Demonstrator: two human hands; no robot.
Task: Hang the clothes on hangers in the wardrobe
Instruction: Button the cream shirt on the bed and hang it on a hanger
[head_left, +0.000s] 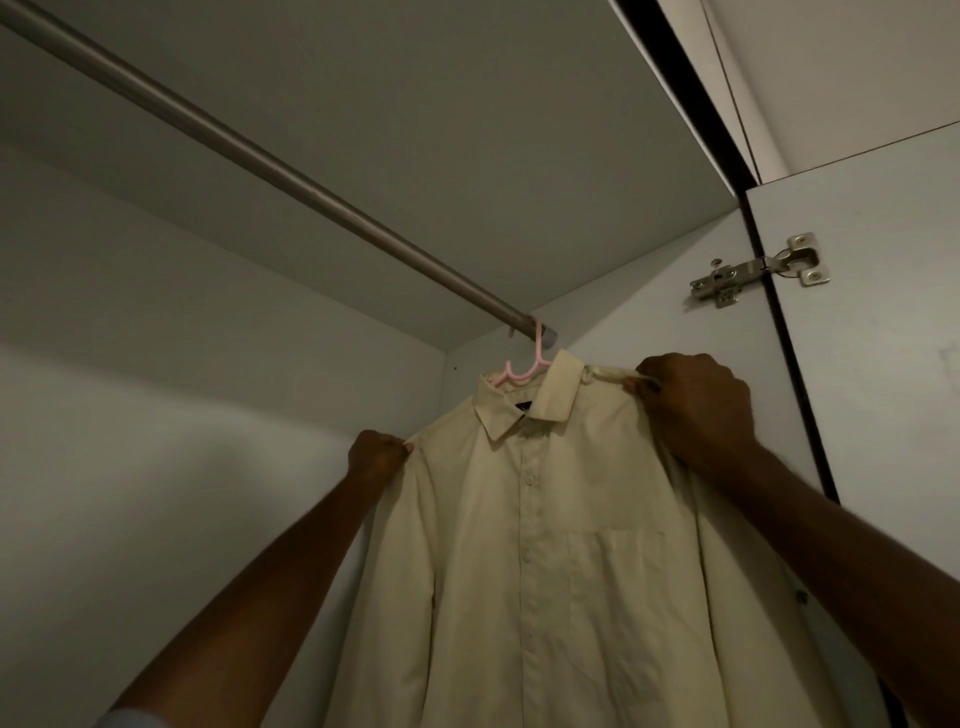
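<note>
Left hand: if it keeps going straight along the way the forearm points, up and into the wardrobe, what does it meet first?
Probably the wardrobe's back wall behind the left hand, which pinches the shirt shoulder; depth is unclear.

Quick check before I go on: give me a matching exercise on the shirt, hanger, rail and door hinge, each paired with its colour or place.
Things:
1. shirt
2. hanger
3. rail
4. door hinge

Descriptions:
A. pink, hooked over the rail's end
B. shiny metal, on the right-hand panel
C. cream, pinched at both shoulders by the hands
D. grey, running under the wardrobe top

Pairs: 1-C, 2-A, 3-D, 4-B
</note>
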